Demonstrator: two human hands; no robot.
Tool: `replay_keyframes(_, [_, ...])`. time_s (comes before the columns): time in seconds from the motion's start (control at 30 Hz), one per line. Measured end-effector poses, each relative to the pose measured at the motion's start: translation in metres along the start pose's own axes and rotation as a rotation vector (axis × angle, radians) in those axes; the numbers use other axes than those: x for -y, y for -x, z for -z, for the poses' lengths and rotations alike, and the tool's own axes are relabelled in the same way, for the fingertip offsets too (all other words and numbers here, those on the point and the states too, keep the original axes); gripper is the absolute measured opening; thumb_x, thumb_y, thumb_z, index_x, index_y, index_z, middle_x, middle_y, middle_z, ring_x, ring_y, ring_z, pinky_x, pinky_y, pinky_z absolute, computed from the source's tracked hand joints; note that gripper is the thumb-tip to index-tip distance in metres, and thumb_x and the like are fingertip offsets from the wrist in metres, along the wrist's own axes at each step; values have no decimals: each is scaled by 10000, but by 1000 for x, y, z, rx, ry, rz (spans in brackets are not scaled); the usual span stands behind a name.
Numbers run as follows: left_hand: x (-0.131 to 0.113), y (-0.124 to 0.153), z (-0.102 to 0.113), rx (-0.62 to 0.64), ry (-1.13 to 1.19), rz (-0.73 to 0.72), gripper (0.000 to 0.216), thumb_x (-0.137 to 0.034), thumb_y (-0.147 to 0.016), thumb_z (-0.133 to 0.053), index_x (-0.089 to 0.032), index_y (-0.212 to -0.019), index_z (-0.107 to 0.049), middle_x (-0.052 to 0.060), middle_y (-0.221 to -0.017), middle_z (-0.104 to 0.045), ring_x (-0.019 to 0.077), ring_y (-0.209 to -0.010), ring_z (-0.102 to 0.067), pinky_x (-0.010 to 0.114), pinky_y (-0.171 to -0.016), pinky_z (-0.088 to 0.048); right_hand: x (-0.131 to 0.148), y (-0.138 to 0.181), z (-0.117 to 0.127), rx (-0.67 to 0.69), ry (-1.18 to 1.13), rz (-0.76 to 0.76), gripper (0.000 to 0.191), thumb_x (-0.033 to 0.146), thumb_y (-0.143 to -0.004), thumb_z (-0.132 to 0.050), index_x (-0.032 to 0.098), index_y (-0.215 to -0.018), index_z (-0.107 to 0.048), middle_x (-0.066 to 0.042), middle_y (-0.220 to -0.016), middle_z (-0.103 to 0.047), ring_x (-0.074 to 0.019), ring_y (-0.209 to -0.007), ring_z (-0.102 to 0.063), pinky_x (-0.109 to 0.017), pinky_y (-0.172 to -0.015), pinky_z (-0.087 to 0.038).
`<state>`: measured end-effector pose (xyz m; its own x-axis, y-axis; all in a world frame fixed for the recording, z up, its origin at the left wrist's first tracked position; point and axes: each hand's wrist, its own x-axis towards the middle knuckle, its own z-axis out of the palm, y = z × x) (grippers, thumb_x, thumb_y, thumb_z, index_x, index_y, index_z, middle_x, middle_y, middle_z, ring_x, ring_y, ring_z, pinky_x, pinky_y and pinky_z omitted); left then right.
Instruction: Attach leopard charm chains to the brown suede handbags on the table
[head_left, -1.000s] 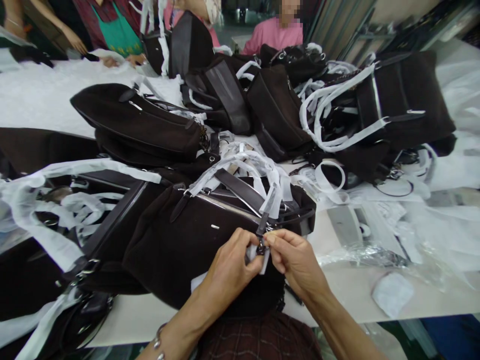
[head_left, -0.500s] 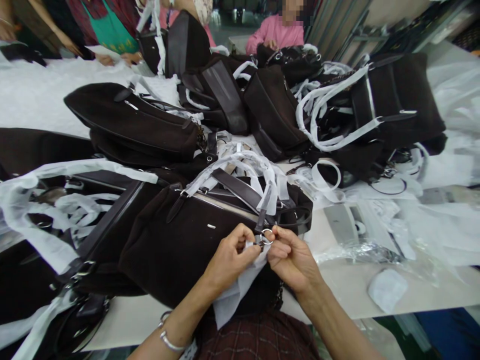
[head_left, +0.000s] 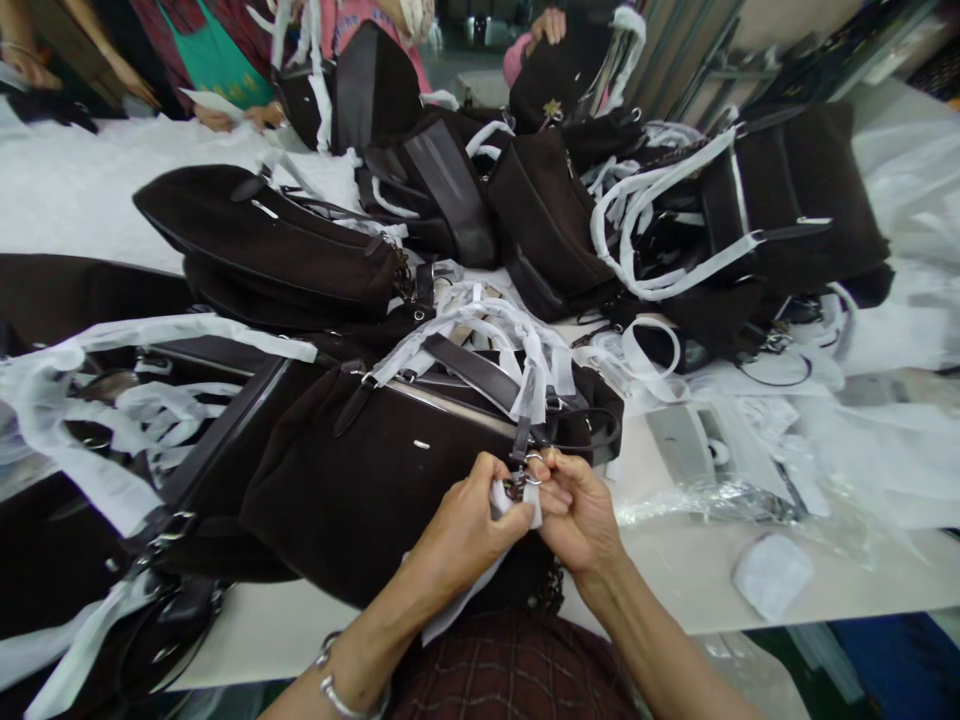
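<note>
A dark brown suede handbag point(head_left: 360, 470) lies in front of me on the table, its handles wrapped in white paper. My left hand point(head_left: 465, 530) and my right hand point(head_left: 574, 515) meet at the bag's right end, both pinched closed. Between their fingertips is a small metal ring point(head_left: 531, 462) on the bag's strap, with a strip of white wrapping paper point(head_left: 517, 500) folded round it. The paper's loose tail hangs down under my left hand.
Several more dark brown bags point(head_left: 270, 240) with paper-wrapped straps are piled across the table point(head_left: 705, 580). Clear plastic and a white paper wad point(head_left: 772, 575) lie at the right. Other people work at the far side, and a hand point(head_left: 551, 22) lifts a bag there.
My hands stayed at the metal ring, turning the white paper round it; the hanging paper tail is shorter now. At the far side a person has lifted a bag.
</note>
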<state>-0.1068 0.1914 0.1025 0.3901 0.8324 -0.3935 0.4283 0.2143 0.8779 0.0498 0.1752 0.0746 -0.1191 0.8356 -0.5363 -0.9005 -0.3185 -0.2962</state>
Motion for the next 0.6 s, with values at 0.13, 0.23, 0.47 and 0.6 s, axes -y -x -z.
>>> replay_keyframes(0.13, [-4, -4, -4, 21, 24, -23, 106, -211, -799, -572, -227, -849, -481, -84, -679, -485, 99, -613, -431, 212, -586, -328, -1, -2, -1, -26, 12, 24, 143, 160, -678, -778, 131, -693, -638, 23, -653, -581, 24, -421, -258, -48, -365, -338])
replay_keyframes(0.23, [-1, -5, -5, -46, 37, -43, 28, -220, -836, -536, -225, -853, -514, -78, -683, -475, 100, -621, -419, 214, -598, -331, 0, 0, -5, -15, 73, 57, 138, 183, -708, -782, 150, -722, -649, 34, -695, -589, 23, -441, -295, -69, -437, -412])
replay_keyframes(0.47, [11, -6, -2, -211, -100, -71, 15, -222, -845, -537, -227, -832, -530, -60, -728, -545, 115, -654, -485, 230, -640, -355, 19, 36, -27, -107, 990, 272, 202, 365, -770, -757, 167, -776, -716, -44, -964, -658, -73, -555, -559, -239, -527, -547])
replay_keyframes(0.6, [17, -7, -6, -290, -259, -123, 70, -180, -813, -559, -227, -834, -511, -42, -783, -587, 136, -721, -542, 250, -697, -372, 14, 51, -43, -88, 1399, 533, 157, 332, -834, -682, 197, -779, -740, -32, -861, -651, -105, -590, -581, -237, -520, -492])
